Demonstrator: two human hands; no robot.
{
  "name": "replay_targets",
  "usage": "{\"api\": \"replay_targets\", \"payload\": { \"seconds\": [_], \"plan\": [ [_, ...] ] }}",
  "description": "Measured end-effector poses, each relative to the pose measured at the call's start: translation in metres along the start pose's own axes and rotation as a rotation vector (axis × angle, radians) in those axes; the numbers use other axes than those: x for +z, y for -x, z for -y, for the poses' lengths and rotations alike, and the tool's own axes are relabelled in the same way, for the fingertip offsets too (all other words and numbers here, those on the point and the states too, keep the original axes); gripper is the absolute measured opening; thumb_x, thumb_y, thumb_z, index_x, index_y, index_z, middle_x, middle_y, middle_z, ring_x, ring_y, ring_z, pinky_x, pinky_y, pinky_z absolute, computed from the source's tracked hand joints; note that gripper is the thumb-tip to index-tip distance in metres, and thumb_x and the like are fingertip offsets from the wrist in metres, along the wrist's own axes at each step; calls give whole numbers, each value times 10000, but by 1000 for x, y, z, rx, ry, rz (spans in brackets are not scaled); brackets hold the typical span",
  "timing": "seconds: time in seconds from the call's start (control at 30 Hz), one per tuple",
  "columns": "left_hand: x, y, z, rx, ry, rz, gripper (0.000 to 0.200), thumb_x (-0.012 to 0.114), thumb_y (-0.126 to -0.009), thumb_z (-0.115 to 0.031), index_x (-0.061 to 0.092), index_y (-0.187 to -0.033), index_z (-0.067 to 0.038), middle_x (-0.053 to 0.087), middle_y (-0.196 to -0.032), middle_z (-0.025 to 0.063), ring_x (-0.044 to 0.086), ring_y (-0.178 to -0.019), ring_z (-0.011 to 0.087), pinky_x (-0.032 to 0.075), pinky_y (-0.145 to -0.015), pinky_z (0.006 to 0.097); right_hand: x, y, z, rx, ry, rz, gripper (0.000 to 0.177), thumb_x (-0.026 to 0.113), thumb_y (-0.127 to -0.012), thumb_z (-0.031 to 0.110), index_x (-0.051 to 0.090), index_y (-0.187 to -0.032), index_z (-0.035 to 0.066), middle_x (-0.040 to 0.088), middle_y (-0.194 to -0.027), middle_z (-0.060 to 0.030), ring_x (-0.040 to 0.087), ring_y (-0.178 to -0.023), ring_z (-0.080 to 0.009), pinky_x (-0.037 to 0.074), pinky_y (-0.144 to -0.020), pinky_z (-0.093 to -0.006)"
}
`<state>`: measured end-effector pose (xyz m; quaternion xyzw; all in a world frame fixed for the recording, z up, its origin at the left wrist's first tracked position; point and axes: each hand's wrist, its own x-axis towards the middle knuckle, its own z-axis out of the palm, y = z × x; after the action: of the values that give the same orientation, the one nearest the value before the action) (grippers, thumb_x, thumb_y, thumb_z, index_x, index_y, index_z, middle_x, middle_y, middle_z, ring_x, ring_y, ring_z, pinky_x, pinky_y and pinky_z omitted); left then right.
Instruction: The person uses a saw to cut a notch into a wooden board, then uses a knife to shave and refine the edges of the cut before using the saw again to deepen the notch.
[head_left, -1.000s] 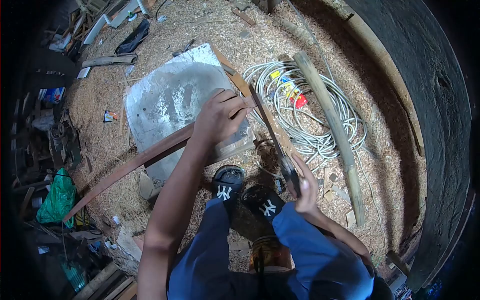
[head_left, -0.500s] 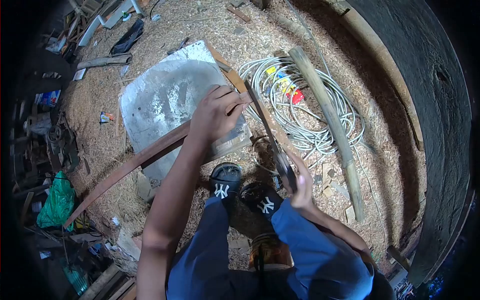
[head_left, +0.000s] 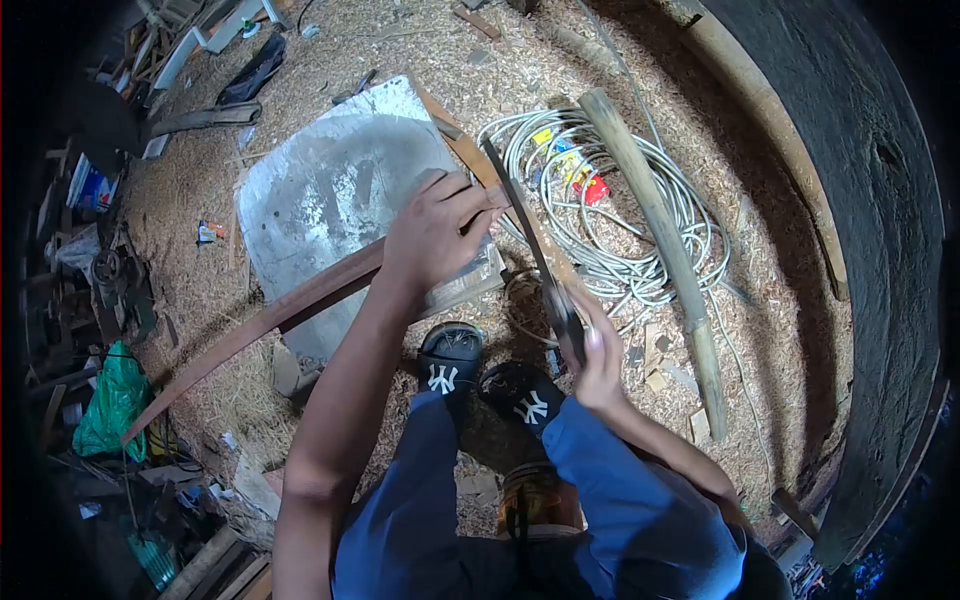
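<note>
My left hand (head_left: 437,222) is closed on a long reddish-brown wooden strip (head_left: 300,298), pressing it down over a flat metal-topped surface (head_left: 330,190). The strip slants from beneath my palm down to the lower left. In my right hand (head_left: 597,362) is a handsaw (head_left: 535,232), its dark blade seen nearly edge-on. The blade points up and away, crossing right at the strip's end by my left fingertips. My right fingers wrap the handle, which they partly hide.
Coiled grey cable (head_left: 625,270) lies right of the saw under a wooden pole (head_left: 655,205). A large dark timber (head_left: 860,200) curves along the right. My sandals (head_left: 451,358) stand on wood shavings below the metal top. A green bag (head_left: 113,405) sits among clutter at left.
The handsaw and my right hand have shifted slightly toward me and left. My left hand stays on the strip, almost unmoved.
</note>
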<state>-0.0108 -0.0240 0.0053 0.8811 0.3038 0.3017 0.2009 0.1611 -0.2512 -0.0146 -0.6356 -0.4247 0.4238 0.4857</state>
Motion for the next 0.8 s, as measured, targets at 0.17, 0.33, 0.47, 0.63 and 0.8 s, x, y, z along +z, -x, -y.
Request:
{"api": "replay_targets", "payload": {
  "seconds": [0.17, 0.33, 0.47, 0.63, 0.8],
  "plan": [
    [4, 2, 8, -62, 51, -2, 137, 815, -785, -99, 711, -846, -35, 632, -794, 89, 604, -800, 299, 490, -737, 402, -18, 16, -27, -339, 118, -80, 599, 373, -1050, 372, 458, -1496, -19, 689, -1079, -83, 415, -536, -40, 308, -471, -220],
    [6, 3, 15, -72, 52, -12, 126, 814, -795, -101, 717, -848, -42, 654, -797, 88, 625, -799, 296, 503, -720, 397, 4, -45, 4, -327, 166, -86, 532, 334, -1099, 350, 493, -1482, 16, 635, -1217, -121, 425, -546, -43, 329, -491, -209],
    [6, 1, 10, -69, 42, -23, 120, 812, -800, -100, 720, -848, -41, 654, -792, 87, 634, -804, 287, 510, -717, 392, 7, -13, 9, 40, -97, -78, 557, 346, -1088, 389, 490, -1492, 33, 693, -967, -67, 437, -542, -44, 344, -482, -239],
    [8, 7, 8, -97, 36, -31, 122, 820, -791, -103, 732, -855, -49, 673, -816, 87, 645, -816, 282, 523, -725, 390, -26, 36, -4, 36, -157, -52, 620, 366, -1055, 408, 486, -1463, -43, 698, -933, -109, 395, -467, -41, 328, -439, -241],
    [5, 4, 10, -52, 62, -2, 130, 828, -783, -98, 744, -867, -48, 698, -853, 81, 659, -840, 279, 541, -744, 378, -4, -17, 11, -157, -20, -76, 499, 412, -1075, 301, 520, -1458, 1, 689, -935, -85, 411, -507, -28, 318, -457, -221]
  ]
}}
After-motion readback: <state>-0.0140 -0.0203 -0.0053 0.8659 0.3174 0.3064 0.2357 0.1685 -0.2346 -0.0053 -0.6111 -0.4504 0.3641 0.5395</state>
